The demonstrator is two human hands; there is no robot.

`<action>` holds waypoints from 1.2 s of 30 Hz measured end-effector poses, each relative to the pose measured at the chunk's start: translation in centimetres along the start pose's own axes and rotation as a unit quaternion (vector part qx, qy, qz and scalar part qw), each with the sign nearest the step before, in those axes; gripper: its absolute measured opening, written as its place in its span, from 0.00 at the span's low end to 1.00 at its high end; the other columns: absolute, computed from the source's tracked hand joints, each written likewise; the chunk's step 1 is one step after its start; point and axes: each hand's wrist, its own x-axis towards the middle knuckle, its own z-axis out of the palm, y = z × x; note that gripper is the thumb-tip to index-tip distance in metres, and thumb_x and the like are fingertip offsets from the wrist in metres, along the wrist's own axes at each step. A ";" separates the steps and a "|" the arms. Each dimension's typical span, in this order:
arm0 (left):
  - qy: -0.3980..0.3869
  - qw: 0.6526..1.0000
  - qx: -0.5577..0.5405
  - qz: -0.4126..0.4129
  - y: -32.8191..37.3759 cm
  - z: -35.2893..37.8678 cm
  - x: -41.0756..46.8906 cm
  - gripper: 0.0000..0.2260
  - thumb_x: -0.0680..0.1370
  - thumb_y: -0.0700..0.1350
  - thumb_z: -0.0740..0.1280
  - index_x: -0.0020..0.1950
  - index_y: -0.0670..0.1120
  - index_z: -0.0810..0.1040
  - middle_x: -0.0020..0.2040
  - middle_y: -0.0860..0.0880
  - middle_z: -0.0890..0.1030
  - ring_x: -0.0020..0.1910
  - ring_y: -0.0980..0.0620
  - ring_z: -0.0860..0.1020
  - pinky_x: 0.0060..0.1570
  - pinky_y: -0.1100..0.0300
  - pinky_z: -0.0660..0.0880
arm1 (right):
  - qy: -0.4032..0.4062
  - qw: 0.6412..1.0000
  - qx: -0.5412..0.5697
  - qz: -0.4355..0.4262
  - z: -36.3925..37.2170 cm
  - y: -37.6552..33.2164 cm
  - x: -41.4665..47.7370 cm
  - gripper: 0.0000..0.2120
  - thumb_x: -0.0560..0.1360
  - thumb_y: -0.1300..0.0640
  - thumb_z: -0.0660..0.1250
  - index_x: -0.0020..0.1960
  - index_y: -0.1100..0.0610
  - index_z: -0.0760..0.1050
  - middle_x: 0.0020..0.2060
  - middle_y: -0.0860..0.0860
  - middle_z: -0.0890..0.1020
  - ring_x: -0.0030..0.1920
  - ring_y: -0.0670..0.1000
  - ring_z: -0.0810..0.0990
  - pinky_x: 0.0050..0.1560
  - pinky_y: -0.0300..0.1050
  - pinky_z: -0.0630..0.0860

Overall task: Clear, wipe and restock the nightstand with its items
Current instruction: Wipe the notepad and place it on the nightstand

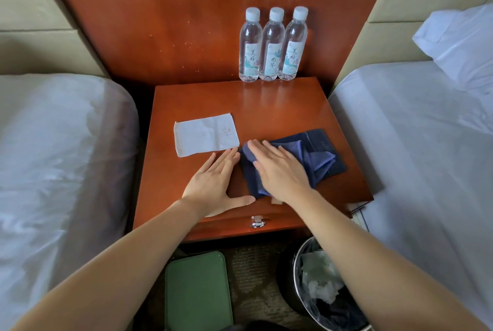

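Observation:
A folded dark blue cloth [320,154] lies on the front right of the wooden nightstand [266,106]. My right hand [280,170] presses flat on the cloth's left part with straight fingers. My left hand [216,183] rests flat on the bare wood just left of the cloth, its thumb along the front edge. A white napkin [205,134] lies flat beyond my left fingertips. Three water bottles [273,45] stand in a row at the back right, against the wooden wall panel.
White-sheeted beds flank the nightstand, the left bed [61,157] and the right bed [416,130] with a pillow [461,42]. On the floor below stand a green tray [197,293] and a lined waste bin [320,285] holding crumpled paper. A drawer latch [257,222] sits under the front edge.

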 end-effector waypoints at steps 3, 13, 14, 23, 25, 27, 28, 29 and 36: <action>-0.005 1.000 0.006 -0.007 0.0 0.0 -0.1 0.52 0.65 0.80 0.42 0.80 0.48 0.48 0.80 0.54 0.48 0.78 0.61 0.42 0.77 0.56 0.41 | 0.025 0.991 -0.033 0.125 -1.3 6.0 -0.5 0.20 0.82 0.55 0.53 0.73 0.55 0.61 0.70 0.52 0.69 0.71 0.55 0.68 0.65 0.52 0.66; -0.009 1.000 0.012 -0.008 0.3 -0.3 0.1 0.52 0.66 0.80 0.45 0.80 0.48 0.46 0.80 0.53 0.47 0.75 0.64 0.39 0.76 0.59 0.36 | 0.068 0.983 0.000 0.173 -0.6 1.2 0.1 0.23 0.82 0.55 0.54 0.76 0.55 0.59 0.75 0.51 0.64 0.75 0.52 0.62 0.71 0.50 0.60; -0.005 1.000 0.002 -0.010 0.3 -0.3 0.2 0.52 0.66 0.80 0.47 0.80 0.48 0.46 0.81 0.53 0.49 0.75 0.64 0.40 0.76 0.59 0.36 | 0.065 0.988 0.010 0.141 -0.2 -0.2 0.4 0.23 0.82 0.55 0.54 0.77 0.55 0.59 0.76 0.50 0.64 0.75 0.52 0.61 0.72 0.50 0.59; -0.009 0.999 -0.028 -0.037 0.5 -0.1 0.3 0.59 0.64 0.79 0.55 0.79 0.43 0.36 0.81 0.48 0.46 0.78 0.58 0.42 0.74 0.61 0.33 | 0.052 0.996 0.052 0.055 1.3 -3.4 1.1 0.22 0.82 0.55 0.54 0.76 0.50 0.64 0.74 0.46 0.67 0.75 0.49 0.62 0.75 0.51 0.57; -0.009 0.999 -0.030 -0.034 0.4 0.0 0.3 0.59 0.63 0.80 0.53 0.79 0.43 0.36 0.81 0.48 0.46 0.78 0.59 0.41 0.75 0.60 0.35 | 0.034 0.997 0.070 0.026 1.2 -3.4 0.9 0.22 0.82 0.55 0.53 0.76 0.48 0.64 0.75 0.44 0.65 0.76 0.47 0.60 0.76 0.49 0.54; -0.011 0.999 -0.031 -0.035 0.2 0.1 0.4 0.59 0.63 0.79 0.53 0.79 0.43 0.36 0.81 0.49 0.46 0.78 0.59 0.41 0.75 0.59 0.35 | 0.012 0.995 0.094 -0.007 0.8 -2.8 0.5 0.21 0.83 0.56 0.54 0.75 0.47 0.65 0.75 0.43 0.64 0.76 0.46 0.59 0.76 0.47 0.52; -0.014 0.999 -0.030 -0.034 0.1 0.1 0.4 0.58 0.63 0.79 0.53 0.79 0.43 0.35 0.81 0.49 0.45 0.78 0.59 0.40 0.75 0.59 0.35 | 0.003 0.994 0.110 -0.024 0.6 -2.5 0.1 0.21 0.83 0.57 0.54 0.74 0.48 0.66 0.74 0.43 0.65 0.76 0.45 0.59 0.76 0.46 0.52; -0.016 0.999 -0.027 -0.031 0.0 0.1 0.4 0.57 0.64 0.78 0.53 0.79 0.45 0.34 0.80 0.50 0.43 0.77 0.59 0.39 0.75 0.58 0.34 | -0.002 0.991 0.126 -0.039 0.4 -2.2 -0.4 0.20 0.82 0.58 0.55 0.73 0.48 0.68 0.74 0.43 0.67 0.76 0.45 0.60 0.76 0.46 0.52; -0.028 0.999 0.027 -0.008 0.0 0.1 0.2 0.51 0.66 0.79 0.43 0.80 0.50 0.37 0.79 0.55 0.38 0.77 0.58 0.34 0.76 0.54 0.34 | -0.026 0.982 0.173 -0.075 -0.6 0.7 -4.3 0.21 0.82 0.60 0.56 0.73 0.47 0.68 0.73 0.41 0.66 0.75 0.40 0.59 0.73 0.37 0.49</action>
